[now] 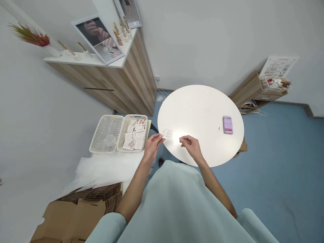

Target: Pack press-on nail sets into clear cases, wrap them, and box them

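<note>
Between the thumb and fingers of my left hand (152, 145) is a small white printed card (167, 133), held by its left edge over the near left rim of the round white table (197, 108). A short way to its right, my right hand (190, 145) hovers above the tabletop with its fingertips pinched together. Whatever those fingertips hold, if anything, is too small to make out. The two hands are apart, and only the left one touches the card.
Left of the table, a white basket (118, 135) holds several printed cards and packets, beside another basket (94, 136) with clear plastic pieces. A phone-like purple item (227, 125) lies at the table's right. Flattened cardboard boxes (73, 219) and a wooden cabinet (138, 77) stand at left.
</note>
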Motion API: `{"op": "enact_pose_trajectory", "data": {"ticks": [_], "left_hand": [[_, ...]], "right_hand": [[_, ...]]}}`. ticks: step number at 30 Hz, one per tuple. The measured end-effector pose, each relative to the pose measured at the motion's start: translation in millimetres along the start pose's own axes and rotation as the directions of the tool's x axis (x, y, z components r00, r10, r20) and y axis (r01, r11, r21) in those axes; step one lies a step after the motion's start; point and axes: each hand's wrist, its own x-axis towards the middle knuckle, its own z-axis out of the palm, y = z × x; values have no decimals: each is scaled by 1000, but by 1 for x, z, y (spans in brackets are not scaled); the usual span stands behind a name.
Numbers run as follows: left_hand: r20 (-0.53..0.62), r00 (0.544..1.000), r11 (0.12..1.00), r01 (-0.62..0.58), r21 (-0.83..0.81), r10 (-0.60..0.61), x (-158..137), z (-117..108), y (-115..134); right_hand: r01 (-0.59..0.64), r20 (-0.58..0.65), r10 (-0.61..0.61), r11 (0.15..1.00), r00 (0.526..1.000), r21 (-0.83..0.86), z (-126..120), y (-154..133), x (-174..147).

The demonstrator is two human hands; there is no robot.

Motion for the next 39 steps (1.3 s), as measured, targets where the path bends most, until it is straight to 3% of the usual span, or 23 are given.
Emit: {"op": "enact_pose_trajectory", "data": {"ticks": [3,7,12,17,19,22,25,28,31,33,36,39], "left_hand": [[39,999,1000,7,15,-8,-26,33,-10],[77,996,999,31,45,-35,-45,62,-18],[85,994,997,66,31,-68,-56,81,-33],[174,979,993,110,-33,-103,-70,91,-49],[289,945,981,180,-76,-151,-77,94,-52],[478,854,954,284,-93,-207,-87,100,-56],[566,796,950,305,-71,-214,-95,107,-58],[508,838,966,256,-41,-200,-97,113,-61],[340,933,992,124,15,-122,-94,117,-64],[225,974,996,18,82,-36,-93,119,-66],[131,989,978,-98,186,74,-93,122,-71],[111,981,953,-180,244,157,-95,125,-74]], "right_hand": [[24,-97,-25,1000,995,-14,-17,-13,8],[43,-103,-43,999,994,-5,-38,-10,11],[12,-139,-6,999,990,49,-59,7,7],[31,-42,-27,994,999,100,-84,10,3],[49,14,-51,990,999,133,-94,8,3],[51,106,-67,987,992,155,-103,8,2],[23,168,-50,988,984,154,-108,10,2],[29,108,-42,993,993,118,-108,14,3],[53,-8,-53,998,999,36,-107,13,1],[65,-16,-65,998,998,-1,-104,12,-4],[93,-3,-94,995,996,-35,-99,11,-11],[115,-35,-117,991,992,-65,-95,13,-14]]}}
